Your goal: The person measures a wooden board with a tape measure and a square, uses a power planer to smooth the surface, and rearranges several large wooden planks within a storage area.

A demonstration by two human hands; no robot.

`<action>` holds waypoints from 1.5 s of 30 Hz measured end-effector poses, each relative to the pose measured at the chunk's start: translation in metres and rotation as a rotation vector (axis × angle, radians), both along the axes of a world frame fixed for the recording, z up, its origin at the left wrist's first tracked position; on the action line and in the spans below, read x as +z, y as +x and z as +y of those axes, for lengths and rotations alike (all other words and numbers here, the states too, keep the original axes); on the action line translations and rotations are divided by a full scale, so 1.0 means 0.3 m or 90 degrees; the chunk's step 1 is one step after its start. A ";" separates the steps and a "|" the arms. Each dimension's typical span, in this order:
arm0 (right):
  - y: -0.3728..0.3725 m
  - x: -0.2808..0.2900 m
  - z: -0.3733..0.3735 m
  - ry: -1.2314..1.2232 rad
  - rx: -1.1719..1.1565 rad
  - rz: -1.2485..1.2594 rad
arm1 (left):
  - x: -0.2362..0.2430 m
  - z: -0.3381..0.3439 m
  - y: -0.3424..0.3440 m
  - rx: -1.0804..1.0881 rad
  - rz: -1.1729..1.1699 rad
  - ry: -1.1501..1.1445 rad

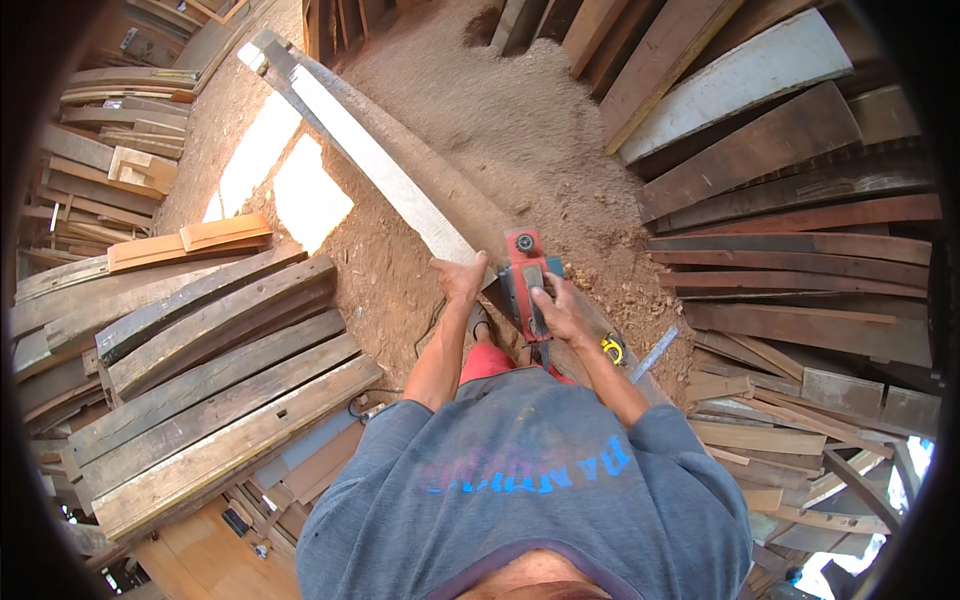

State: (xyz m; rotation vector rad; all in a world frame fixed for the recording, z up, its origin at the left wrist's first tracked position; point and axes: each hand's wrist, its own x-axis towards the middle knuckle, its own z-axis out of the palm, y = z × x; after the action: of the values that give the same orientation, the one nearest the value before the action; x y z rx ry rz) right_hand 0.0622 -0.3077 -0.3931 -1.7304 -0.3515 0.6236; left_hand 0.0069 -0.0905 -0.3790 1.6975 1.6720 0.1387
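My left hand (461, 277) is closed round the near end of a long, pale wooden board (375, 170), the thumb over its edge. From there the board runs away to the far left along a narrow, dusty plank bench (440, 175). Just right of that hand, a red electric hand planer (524, 244) with a black front knob rests on the bench by the board's end. My right hand (566, 308) is wrapped round the planer's rear handle. What lies under the planer is hidden.
A yellow tape measure (613, 348) and a metal ruler (656, 352) lie near my right forearm. Stacked old planks (220, 390) fill the left, and more boards (790, 250) fan out on the right. Sawdust (470, 110) covers the ground beyond the bench.
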 end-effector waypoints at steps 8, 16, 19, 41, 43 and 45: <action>-0.027 0.115 -0.495 -0.668 0.232 -0.152 | -0.250 0.117 -0.229 0.002 -0.340 -0.027; -0.025 0.001 -0.521 -0.646 0.187 -0.114 | -0.037 0.112 -0.378 0.082 -0.742 -0.375; 0.069 -0.073 -0.540 -0.477 0.054 -0.075 | 0.073 0.119 -0.435 0.076 -0.836 -0.412; 0.026 0.565 0.650 -0.112 0.631 0.044 | 0.542 0.288 -0.740 0.111 -0.786 -0.460; -0.034 0.575 0.685 -0.141 0.673 -0.039 | 0.564 0.315 -0.756 0.114 -0.816 -0.478; -0.086 0.510 0.705 -0.166 0.716 -0.038 | 0.623 0.324 -0.768 0.099 -0.819 -0.476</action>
State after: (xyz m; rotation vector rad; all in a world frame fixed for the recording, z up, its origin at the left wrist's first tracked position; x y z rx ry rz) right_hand 0.0364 -0.0961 -0.2401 -1.6915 -1.3710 1.4570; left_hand -0.2236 0.0067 -0.1922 0.5887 0.6827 0.4822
